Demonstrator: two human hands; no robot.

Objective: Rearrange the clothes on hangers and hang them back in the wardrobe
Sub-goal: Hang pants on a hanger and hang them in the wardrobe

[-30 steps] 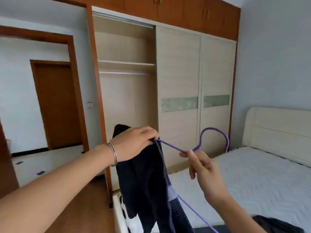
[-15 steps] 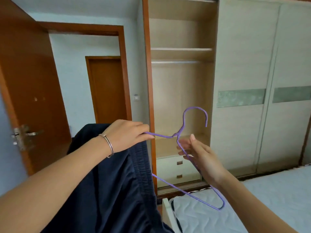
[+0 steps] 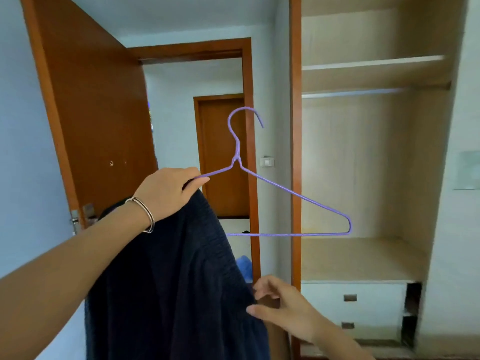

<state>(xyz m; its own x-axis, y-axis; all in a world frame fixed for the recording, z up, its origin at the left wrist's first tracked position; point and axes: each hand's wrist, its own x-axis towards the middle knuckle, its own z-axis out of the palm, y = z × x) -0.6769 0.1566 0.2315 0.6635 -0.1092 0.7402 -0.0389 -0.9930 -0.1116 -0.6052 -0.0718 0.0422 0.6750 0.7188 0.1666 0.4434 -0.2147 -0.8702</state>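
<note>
Item: navy knit garment (image 3: 168, 281), hangs from my left grip (image 3: 168, 193), which also clasps the purple wire hanger (image 3: 285, 234); right grip (image 3: 283, 305) pinches its edge; I'd spread fabric evenly over the free arm

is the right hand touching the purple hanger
Apart. The head view shows the right hand pinching the edge of the dark garment, well below the bottom bar of the purple hanger, with a plain gap between.
</note>
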